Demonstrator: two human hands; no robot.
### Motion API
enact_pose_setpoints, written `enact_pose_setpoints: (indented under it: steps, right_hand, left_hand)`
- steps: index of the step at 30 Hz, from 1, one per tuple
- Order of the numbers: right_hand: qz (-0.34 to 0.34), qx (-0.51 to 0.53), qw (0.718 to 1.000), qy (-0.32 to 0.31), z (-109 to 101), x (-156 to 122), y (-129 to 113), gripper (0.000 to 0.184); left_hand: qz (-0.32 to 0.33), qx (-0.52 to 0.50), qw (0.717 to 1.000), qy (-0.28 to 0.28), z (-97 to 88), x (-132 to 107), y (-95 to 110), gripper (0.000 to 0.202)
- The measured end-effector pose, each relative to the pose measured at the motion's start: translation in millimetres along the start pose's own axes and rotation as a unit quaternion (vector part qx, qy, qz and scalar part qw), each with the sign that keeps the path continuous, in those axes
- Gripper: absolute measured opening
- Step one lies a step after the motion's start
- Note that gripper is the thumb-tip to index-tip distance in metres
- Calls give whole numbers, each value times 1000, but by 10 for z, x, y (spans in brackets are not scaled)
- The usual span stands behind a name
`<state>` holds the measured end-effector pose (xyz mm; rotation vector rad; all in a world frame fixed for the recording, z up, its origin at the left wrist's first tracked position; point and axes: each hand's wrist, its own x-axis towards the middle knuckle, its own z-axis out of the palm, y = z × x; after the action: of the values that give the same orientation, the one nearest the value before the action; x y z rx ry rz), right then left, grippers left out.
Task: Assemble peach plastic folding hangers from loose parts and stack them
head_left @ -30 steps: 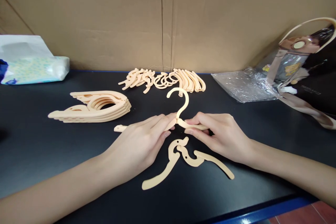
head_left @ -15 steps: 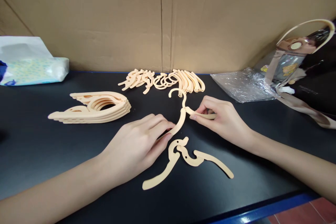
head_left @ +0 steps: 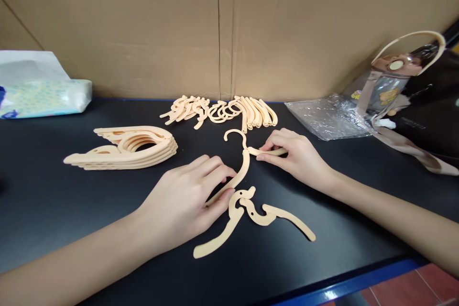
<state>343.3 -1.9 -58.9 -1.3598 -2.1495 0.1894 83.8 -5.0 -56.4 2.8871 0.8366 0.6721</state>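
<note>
Both my hands hold a beige folding clothes hanger over the black table, its curved hook pointing away from me. My left hand pinches the left arm of the hanger between thumb and fingers. The right arm is gripped by my right hand, thumb below and fingers above. Just in front of the hanger lie two loose beige curved pieces with holes, each with a long arm, their curved ends overlapping. To the left rests a stack of folded beige hangers.
Along the back lie several loose beige hanger parts, near a cardboard wall. A tissue pack stands at the left. On the right are a clear plastic bag, a strapped water bottle and a black bag.
The hanger's hook has tilted to the left, and my right hand has shifted slightly left with the right arm. My left hand keeps its hold. The view has moved a little.
</note>
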Motion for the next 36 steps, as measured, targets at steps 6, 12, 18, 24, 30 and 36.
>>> enact_pose_setpoints:
  steps: [6,12,18,24,30,36]
  right_hand:
    - [-27,-1,1000,-8,-5,16,39,6]
    - [-23,3,1000,-15,3,15,61,9]
    - [-38,-40,998,-20,-66,-7,29,11]
    - [-188,-49,979,-64,-177,-95,-242,16]
    - [-252,-96,957,-109,-136,-197,-437,18]
    - [-252,-132,951,-123,-80,-184,-346,22]
  left_hand:
    - [9,15,1000,-4,-13,17,-26,19]
    - [24,47,998,-25,-33,25,-74,28]
    - [31,48,998,-27,18,20,-151,42]
    - [31,20,999,-15,55,-11,-166,40]
    - [26,11,999,-30,19,34,-126,31]
    - [7,-33,999,-41,-27,37,-87,29]
